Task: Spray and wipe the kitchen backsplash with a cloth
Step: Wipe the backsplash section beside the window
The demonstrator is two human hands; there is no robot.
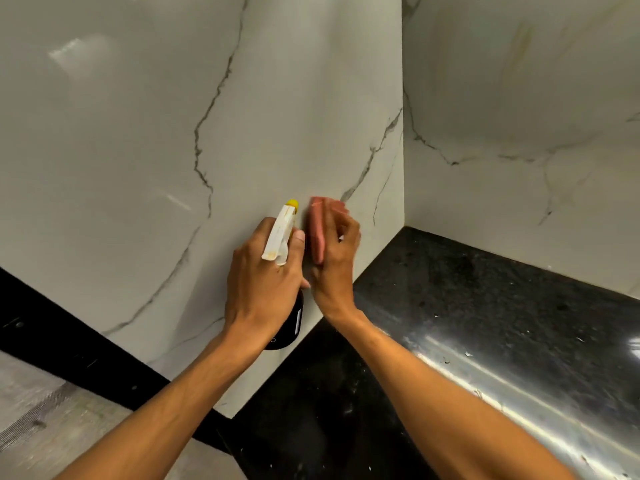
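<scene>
Head view: both hands work side by side against the veined marble backsplash (138,150), on the panel that rises along the left edge of the black worktop (485,306), short of its far corner.

The left hand (263,282) is wrapped round the neck of a spray bottle (278,237), fingers curled tight about it. Its white trigger head and yellow nozzle (292,203) point up along the wall, and its dark body hangs below the wrist. Whether a finger is squeezing the trigger cannot be told.

Just beside it, nearly touching, the right hand (334,268) grips a folded pink cloth (318,233). The fingers are curled over the cloth and seem to press it flat on the marble, level with the nozzle. The cloth's upper edge is blurred.

The step in hand looks to be wiping, with the bottle held ready rather than set down. No mist or wet streak can be made out on the panel, so how much is already done is unclear.

The next move probably calls for firm, overlapping strokes across the panel toward the far corner and down to the worktop's edge. The bottle should be drawn aside so it does not crowd the cloth. A fresh spray would need the nozzle turned to face the marble first.
</scene>
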